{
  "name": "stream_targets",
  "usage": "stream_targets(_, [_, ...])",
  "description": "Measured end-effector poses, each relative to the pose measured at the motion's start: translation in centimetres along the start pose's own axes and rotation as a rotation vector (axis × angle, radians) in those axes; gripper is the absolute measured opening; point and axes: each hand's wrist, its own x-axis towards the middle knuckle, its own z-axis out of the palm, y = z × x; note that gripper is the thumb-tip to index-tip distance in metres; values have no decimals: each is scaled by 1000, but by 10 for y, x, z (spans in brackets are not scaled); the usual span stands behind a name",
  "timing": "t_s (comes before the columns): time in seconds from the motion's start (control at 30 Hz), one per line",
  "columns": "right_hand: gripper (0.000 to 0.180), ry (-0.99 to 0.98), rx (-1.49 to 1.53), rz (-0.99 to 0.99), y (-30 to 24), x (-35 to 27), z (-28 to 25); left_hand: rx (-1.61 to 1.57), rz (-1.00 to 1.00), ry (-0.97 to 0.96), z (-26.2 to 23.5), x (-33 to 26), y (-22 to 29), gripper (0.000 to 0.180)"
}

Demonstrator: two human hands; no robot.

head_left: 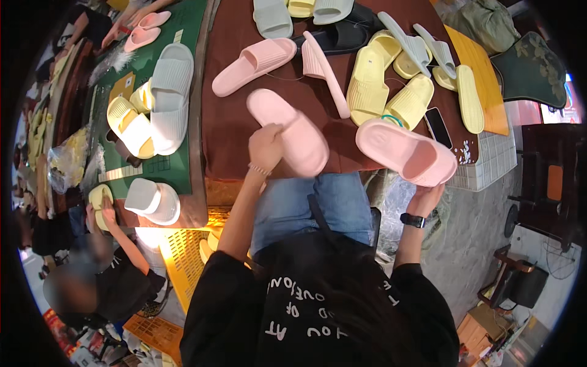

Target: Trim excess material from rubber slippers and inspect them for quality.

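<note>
My left hand (266,147) is closed on the side of a pink slide slipper (301,139), its toe end pointing toward me at the near edge of the table. On the other side, my right hand (428,199) grips a second pink slipper (382,142) from below, by its strap end; some of the fingers are hidden under it. A green loop (392,120) shows at that slipper's far edge, next to the yellow slippers (368,88). Beyond my left hand lie a pink slipper (254,64) and another on its side (327,79).
Grey (273,18) and black slippers (342,40) lie farther back on the brown tabletop (223,134). A phone (438,127) and white bits (466,151) are at the right. On a green mat (183,165) at left are more slippers; a co-worker's hands (107,211) hold a yellow one.
</note>
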Motion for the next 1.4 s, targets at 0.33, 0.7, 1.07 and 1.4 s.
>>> stream_targets(0.33, [41,-573,-544,-391,26,13,141,141,121,-93,-38,-87,4,64])
stream_targets(0.7, [41,-788,-639,-312,87,-74,132,95,-102,-79,-20,-161,-9,119])
stream_targets(1.07, [40,-644,-290,48,55,-89,74,204,-219,1157,-169,-7,-96,105])
stream_targets(1.4, [36,-453,-686,-490,82,-54,111,547,-670,860,-245,47,-192,97])
